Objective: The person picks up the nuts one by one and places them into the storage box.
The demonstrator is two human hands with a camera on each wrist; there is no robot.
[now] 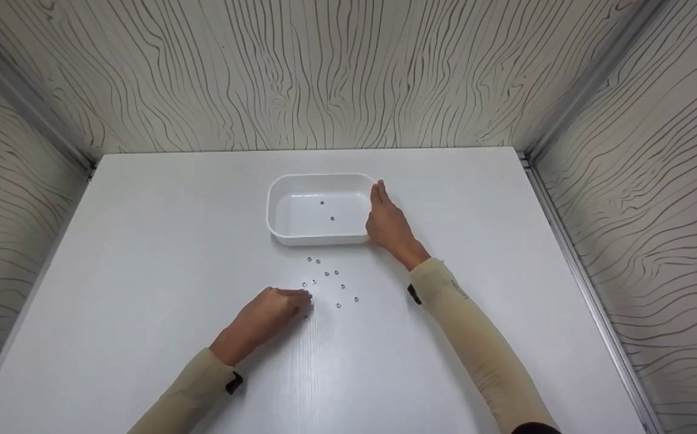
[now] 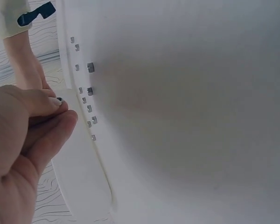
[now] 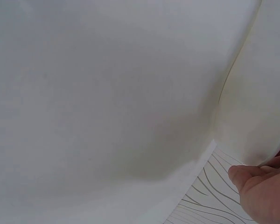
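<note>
With thumb and fingertips, my left hand pinches a small metal nut low over the table. Several more loose nuts lie scattered between this hand and a white rectangular tray. One nut is close beneath the left fingers. Two nuts rest on the tray's floor. At the tray's right end, my right hand grips the side wall, fingers along the outside; the right wrist view shows the thumb at the rim. Part of that end is hidden by the hand.
The white table carries the tray toward its back edge. Wood-grain patterned panels rise behind it and at both sides. A metal rail runs along the table's right edge.
</note>
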